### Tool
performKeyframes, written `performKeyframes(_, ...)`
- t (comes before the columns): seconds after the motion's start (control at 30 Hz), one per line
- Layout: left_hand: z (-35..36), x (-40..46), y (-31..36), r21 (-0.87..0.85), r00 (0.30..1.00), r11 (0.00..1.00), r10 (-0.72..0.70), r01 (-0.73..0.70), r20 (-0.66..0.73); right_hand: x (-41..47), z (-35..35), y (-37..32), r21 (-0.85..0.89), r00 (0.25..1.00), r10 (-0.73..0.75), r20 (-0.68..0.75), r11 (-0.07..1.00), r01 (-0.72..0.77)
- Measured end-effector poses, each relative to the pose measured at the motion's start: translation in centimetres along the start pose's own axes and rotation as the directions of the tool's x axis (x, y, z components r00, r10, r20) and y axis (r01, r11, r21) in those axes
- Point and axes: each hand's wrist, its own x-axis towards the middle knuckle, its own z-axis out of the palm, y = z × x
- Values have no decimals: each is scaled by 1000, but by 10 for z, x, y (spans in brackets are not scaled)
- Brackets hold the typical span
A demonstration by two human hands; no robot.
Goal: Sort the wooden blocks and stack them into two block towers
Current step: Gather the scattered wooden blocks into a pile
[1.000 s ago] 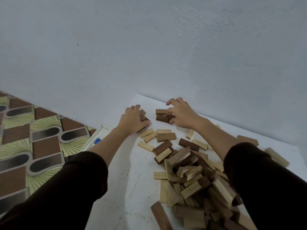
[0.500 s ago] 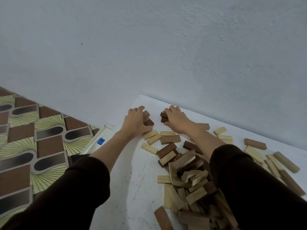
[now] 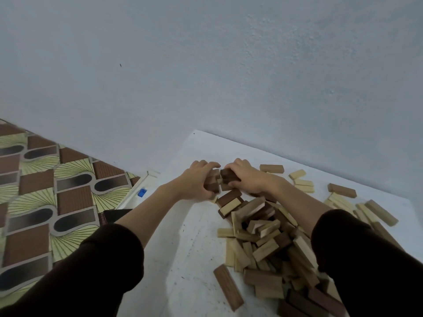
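Observation:
On the white table [image 3: 192,248] lies a big heap of light and dark wooden blocks [image 3: 270,243]. At its far end my left hand [image 3: 196,179] curls round a few dark brown blocks [image 3: 211,185]. My right hand [image 3: 246,176] grips another pair of dark blocks [image 3: 227,175] stacked one on the other. The two hands are almost touching, fingertips facing each other above the table. What lies under the palms is hidden.
Loose light blocks [image 3: 302,183] and brown blocks [image 3: 341,190] are scattered at the right by the grey wall [image 3: 229,65]. A single brown block [image 3: 227,287] lies near the front. The table's left edge drops to a patterned floor [image 3: 45,197]; a small blue object [image 3: 142,192] lies there.
Both hands have drawn closer together with their dark blocks, and the fingers have curled round them. The view has shifted, showing more scattered blocks at the right.

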Motion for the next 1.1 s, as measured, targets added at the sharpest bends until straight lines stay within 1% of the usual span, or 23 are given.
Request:
performKeyframes(0.13, 7, -4, 2, 63, 996, 998, 8, -14, 94, -5, 0, -1, -4, 1000, 14, 26, 1000, -13)
performKeyframes(0.2, 9, -4, 3, 109, 994, 994, 9, -21, 113, -5, -1, -1, -8, 999, 21, 32, 1000, -21)
performKeyframes(0.47, 19, 7, -1, 139, 1000, 990, -30, 31, -6, -2, 1, -6, -79, 997, 70, -37, 994, -73)
performKeyframes(0.63, 26, 14, 1, 126, 986, 989, -54, 74, -157, 3, 3, -10, -125, 991, 110, -75, 985, -119)
performKeyframes(0.7, 27, 16, 3, 120, 979, 989, -64, 89, -194, 6, 2, -12, -125, 989, 126, -81, 983, -135)
performKeyframes(0.83, 26, 22, 5, 126, 979, 985, -92, 117, -183, 9, 3, -12, -131, 984, 149, -95, 978, -160)
performKeyframes(1.0, 23, 24, 5, 139, 981, 983, -96, 120, -171, 11, 5, -9, -139, 985, 139, -100, 979, -152)
performKeyframes(1.1, 22, 25, 5, 121, 986, 985, -106, 122, -131, 10, 4, -8, -118, 987, 132, -89, 983, -142)
